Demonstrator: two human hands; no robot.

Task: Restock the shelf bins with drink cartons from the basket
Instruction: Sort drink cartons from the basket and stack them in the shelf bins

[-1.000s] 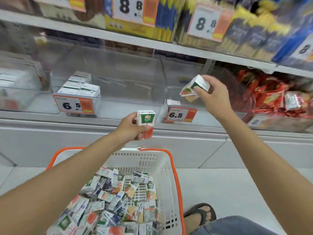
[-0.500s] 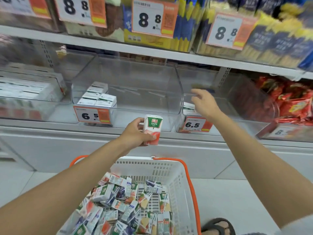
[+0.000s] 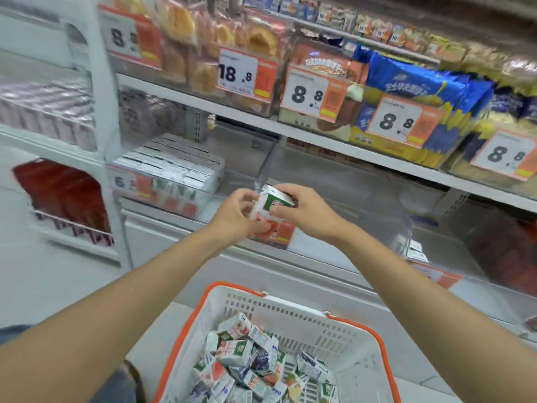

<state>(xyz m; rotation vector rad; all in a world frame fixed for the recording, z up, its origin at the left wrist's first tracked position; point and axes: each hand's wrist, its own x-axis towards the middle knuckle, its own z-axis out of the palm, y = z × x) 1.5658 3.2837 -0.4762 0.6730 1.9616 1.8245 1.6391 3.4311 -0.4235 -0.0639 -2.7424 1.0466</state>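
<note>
I have both hands together on one drink carton (image 3: 273, 200). The left hand (image 3: 235, 216) grips its lower red part. The right hand (image 3: 305, 213) is curled over its top, with the thumb on the green face. The print on the carton is too blurred to read.

Just behind the carton is a clear shelf bin (image 3: 348, 193), and an orange price tag (image 3: 280, 234) is partly hidden by my hands. Left of the carton, a packed bin (image 3: 174, 167) holds rows of white-topped cartons, and its blurred tag (image 3: 130, 181) starts with 6.

Above the carton, on the upper shelf, one label (image 3: 247, 72) reads 18.8 in front of bread packs (image 3: 203, 53). Another label (image 3: 315, 94) reads 8.8, next to blue bags (image 3: 406, 82).

Below the carton stands the white basket (image 3: 290, 303) with an orange rim, holding many loose cartons (image 3: 247, 353).
</note>
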